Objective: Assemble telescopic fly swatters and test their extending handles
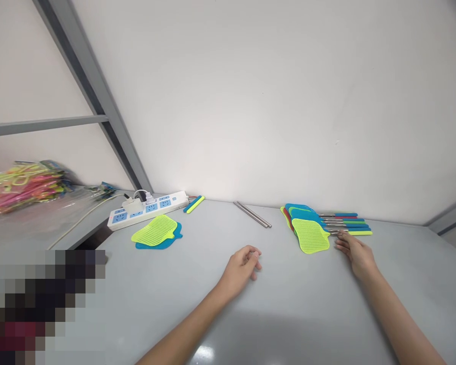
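Note:
A stack of assembled fly swatters [310,236] in yellow-green, blue and red lies on the grey table, its metal shafts and coloured handles pointing right. My right hand [357,254] has its fingertips pinched at the metal shaft of the top yellow-green swatter. Over the middle of the table is my left hand [239,272], fingers loosely curled and a little apart, with nothing seen in it. Beyond it lie a few bare metal rods [253,214]. To the left, a loose yellow-green swatter head [154,230] partly covers a blue one [177,238].
A white power strip [148,210] with plugged-in adapters stands at the back left. Beside it lie a blue and a yellow-green handle [195,204]. Plastic-wrapped colourful goods [26,185] sit at far left, past a grey metal frame [114,121]. A white wall closes the back.

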Demonstrator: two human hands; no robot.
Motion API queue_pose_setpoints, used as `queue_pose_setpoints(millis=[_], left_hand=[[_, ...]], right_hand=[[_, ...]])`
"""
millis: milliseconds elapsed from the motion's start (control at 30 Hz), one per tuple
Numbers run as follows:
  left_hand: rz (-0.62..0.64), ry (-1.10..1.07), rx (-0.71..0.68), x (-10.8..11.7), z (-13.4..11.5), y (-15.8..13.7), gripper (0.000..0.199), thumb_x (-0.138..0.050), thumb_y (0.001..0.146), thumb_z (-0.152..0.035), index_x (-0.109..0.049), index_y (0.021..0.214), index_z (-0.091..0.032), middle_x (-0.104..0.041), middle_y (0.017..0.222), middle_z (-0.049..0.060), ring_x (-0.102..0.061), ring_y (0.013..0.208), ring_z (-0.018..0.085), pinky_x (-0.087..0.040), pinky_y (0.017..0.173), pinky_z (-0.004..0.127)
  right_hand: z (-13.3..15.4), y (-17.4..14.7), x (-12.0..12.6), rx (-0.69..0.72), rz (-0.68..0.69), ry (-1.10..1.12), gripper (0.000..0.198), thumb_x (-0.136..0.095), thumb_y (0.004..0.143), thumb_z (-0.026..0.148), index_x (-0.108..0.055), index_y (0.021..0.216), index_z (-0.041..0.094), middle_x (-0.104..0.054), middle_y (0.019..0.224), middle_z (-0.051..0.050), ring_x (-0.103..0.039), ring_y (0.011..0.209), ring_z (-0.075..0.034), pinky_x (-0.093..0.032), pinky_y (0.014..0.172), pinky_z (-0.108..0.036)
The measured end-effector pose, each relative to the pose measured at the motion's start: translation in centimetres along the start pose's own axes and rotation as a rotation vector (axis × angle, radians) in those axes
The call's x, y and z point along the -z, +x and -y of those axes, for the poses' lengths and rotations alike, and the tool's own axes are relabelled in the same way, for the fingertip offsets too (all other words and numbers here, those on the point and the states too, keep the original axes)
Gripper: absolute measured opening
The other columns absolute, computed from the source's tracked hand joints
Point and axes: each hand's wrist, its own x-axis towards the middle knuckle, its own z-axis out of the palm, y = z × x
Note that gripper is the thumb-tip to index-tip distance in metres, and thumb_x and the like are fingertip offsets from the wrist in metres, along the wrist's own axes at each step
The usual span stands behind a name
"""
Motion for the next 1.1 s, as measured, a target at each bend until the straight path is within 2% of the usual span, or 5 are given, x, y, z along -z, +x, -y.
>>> queue_pose_setpoints(millis=[300,533,700,867,1100], left_hand=[[-0.031,0.082,-0.087,0.1,0.2,-0.2,0.031,-0.033,0.079,-0.041,-0.053,0.083,-0.018,-0.056,0.070,0.001,-0.050,0.051,0.010,-0.039,0.056,0.024],[-0.039,0.112,-0.090,0.2,-0.3,-0.2,0.033,-0.033,0.079,-0.042,-0.054,0.082,-0.017,-0.057,0.069,0.002,-0.050,0.053,0.011,-0.040,0.055,0.024],[-0.118,0.188,-0.153,0.7,-0.3,0.0,0.032,-0.032,0.079,-0.041,-0.056,0.082,-0.019,-0.058,0.071,0.002,-0.052,0.063,0.014,-0.040,0.060,0.025],[-0.229,0.274,-0.205,1.8,-0.5,0.4,0.031,-0.034,0.079,-0.040,-0.057,0.081,-0.020,-0.059,0.079,0.003,-0.052,0.073,0.017,-0.040,0.067,0.028],[-0.364,0.409,-0.253,2.7,-0.1,1.0,0.026,-0.034,0.080,-0.037,-0.054,0.085,-0.020,-0.057,0.085,0.003,-0.051,0.077,0.017,-0.038,0.073,0.029]], right_hand=[[0.0,-1.6,0.0,0.016,0.108,0.085,0.024,-0.060,0.060,0.016,-0.061,0.084,0.014,-0.059,0.073,-0.002,-0.057,0.063,-0.009,-0.051,0.061,-0.015],[0.9,-2.9,-0.5,-0.011,0.103,0.128,0.022,-0.056,0.062,0.017,-0.061,0.083,0.014,-0.054,0.064,-0.001,-0.055,0.058,-0.009,-0.049,0.056,-0.016],[2.7,-4.7,-2.0,0.032,0.109,0.158,0.018,-0.057,0.063,0.022,-0.062,0.080,0.016,-0.052,0.063,0.001,-0.052,0.056,-0.009,-0.048,0.052,-0.018],[3.7,-7.9,-5.1,-0.038,0.354,0.178,0.020,-0.060,0.063,0.026,-0.063,0.082,0.019,-0.054,0.065,0.001,-0.053,0.059,-0.010,-0.047,0.057,-0.020],[1.4,-12.2,-8.9,-0.160,0.708,0.191,0.022,-0.058,0.068,0.032,-0.062,0.084,0.016,-0.057,0.069,-0.003,-0.053,0.063,-0.012,-0.045,0.062,-0.025]])
